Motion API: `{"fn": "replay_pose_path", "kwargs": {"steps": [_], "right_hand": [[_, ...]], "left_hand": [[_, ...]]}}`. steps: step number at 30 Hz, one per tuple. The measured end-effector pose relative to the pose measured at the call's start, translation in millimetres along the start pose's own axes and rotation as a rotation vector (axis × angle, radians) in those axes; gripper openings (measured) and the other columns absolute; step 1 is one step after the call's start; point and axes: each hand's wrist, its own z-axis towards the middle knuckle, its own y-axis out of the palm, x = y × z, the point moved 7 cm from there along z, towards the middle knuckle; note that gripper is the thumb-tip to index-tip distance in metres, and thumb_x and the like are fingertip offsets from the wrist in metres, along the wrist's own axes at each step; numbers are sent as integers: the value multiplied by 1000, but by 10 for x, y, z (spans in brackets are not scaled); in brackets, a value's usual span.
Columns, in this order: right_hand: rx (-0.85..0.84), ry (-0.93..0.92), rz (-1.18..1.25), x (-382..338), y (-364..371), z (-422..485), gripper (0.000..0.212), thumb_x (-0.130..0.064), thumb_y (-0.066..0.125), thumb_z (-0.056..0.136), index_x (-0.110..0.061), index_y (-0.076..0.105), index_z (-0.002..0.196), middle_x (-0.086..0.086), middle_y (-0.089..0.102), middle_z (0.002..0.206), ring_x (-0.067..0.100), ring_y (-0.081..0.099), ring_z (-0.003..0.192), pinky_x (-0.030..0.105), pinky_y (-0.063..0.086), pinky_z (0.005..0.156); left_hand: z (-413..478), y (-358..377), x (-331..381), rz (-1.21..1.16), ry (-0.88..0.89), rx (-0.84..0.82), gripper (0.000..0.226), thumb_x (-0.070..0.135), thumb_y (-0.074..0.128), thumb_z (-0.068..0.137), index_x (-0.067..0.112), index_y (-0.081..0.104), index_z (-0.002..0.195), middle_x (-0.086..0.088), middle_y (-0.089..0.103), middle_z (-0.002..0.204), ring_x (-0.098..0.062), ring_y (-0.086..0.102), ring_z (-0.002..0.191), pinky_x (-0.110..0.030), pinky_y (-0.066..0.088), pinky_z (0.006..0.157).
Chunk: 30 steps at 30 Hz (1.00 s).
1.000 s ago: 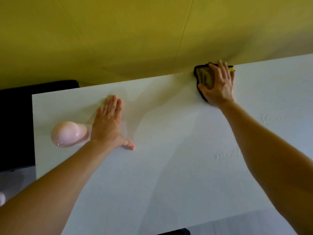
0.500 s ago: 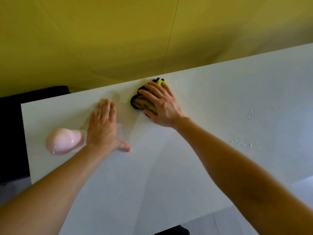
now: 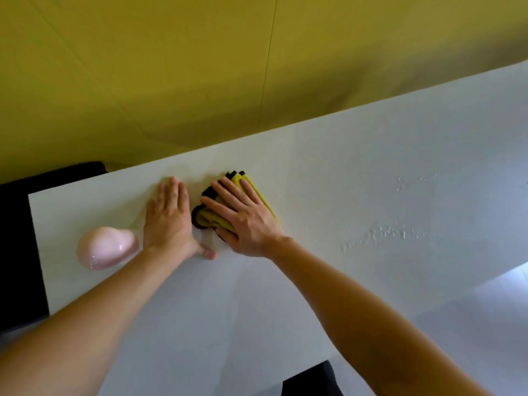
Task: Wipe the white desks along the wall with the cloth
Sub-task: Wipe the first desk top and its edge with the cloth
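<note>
Pressing down on the folded yellow-and-black cloth (image 3: 210,218), the right hand (image 3: 245,221) lies flat with fingers straight and spread; the cloth sits on the white surface (image 3: 343,281) toward its far edge, near the yellow wall (image 3: 200,67). The left hand (image 3: 168,221) rests palm-down, fingers straight and together, holding nothing, just left of the cloth. A glossy pink rounded object (image 3: 105,251) stands just left of that hand, and droplets (image 3: 394,232) lie well to the right.

Light was soft and even, my arms threw faint shadows on the worktop (image 3: 371,281), the edges bent fisheye-style, everything slightly blurry.
</note>
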Motion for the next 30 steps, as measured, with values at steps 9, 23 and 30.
{"fn": "replay_pose_path", "kwargs": {"steps": [9,23,30], "right_hand": [[336,936,-28,2735,-753,-1008,77,-54,51,96,-28,39,168,14,29,177,35,21,166,64,16,131],[235,634,-64,3341,-1101,-1330,75,-55,70,87,-28,52,154,11,51,155,42,32,160,68,17,129],[102,230,95,905,-332,-1152,69,-46,67,92,-25,57,157,21,44,166,43,30,160,64,12,132]], "left_hand": [[20,2,5,54,2,12,188,89,91,31,5,0,172,-19,-6,181,-36,-3,168,-51,14,135],[-986,416,1331,18,150,-129,170,87,88,48,33,-14,172,-16,-21,178,-36,-16,167,-67,16,130],[-956,600,1384,192,78,-116,178,86,92,35,17,6,174,-30,-17,175,-53,-9,164,-76,25,124]]}}
